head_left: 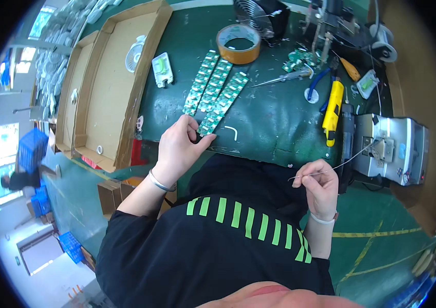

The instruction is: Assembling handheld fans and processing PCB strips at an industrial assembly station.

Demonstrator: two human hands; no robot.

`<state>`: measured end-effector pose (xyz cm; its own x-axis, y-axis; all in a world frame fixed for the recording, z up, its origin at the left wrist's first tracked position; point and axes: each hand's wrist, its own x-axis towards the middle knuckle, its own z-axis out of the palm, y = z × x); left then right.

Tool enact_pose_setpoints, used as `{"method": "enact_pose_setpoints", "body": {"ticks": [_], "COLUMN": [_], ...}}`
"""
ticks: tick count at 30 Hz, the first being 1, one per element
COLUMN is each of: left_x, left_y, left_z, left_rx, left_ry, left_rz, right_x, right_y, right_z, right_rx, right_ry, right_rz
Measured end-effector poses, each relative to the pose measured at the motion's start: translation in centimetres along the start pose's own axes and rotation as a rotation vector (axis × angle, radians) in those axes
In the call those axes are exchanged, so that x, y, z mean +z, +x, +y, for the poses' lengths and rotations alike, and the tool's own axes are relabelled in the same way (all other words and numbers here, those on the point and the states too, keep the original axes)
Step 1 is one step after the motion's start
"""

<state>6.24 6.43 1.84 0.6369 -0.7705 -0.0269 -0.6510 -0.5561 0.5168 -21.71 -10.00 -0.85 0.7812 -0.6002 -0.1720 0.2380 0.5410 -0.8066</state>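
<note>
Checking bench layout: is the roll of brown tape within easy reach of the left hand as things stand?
Probably yes. The left hand rests at the near end of the green circuit board strips; the roll of brown tape lies just beyond them with nothing tall between, though the hand would pass over the strips.
</note>
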Motion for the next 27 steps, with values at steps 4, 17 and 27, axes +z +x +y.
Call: {"method": "enact_pose_setpoints", "body": {"ticks": [4,17,27], "left_x": [-0.2,3.6,2.6], "left_y": [-0.8,0.2,3.0], "left_z": [0.2,2.5,5.0], "left_rx": [-0.164,0.875,0.494], "left_ry": [-0.328,-0.194,-0.535], "left_rz": [-0.006,0.166,-0.201], "right_x": [0.9,3.1,2.8], "right_y": [2.0,3.8,4.1], "right_z": [0.2,1.7,1.4], "right_rx": [-0.010,-0.037,-0.217], "right_ry": [-0.025,-0.065,-0.223], "right_rz": [-0.056,-0.016,0.172]}}
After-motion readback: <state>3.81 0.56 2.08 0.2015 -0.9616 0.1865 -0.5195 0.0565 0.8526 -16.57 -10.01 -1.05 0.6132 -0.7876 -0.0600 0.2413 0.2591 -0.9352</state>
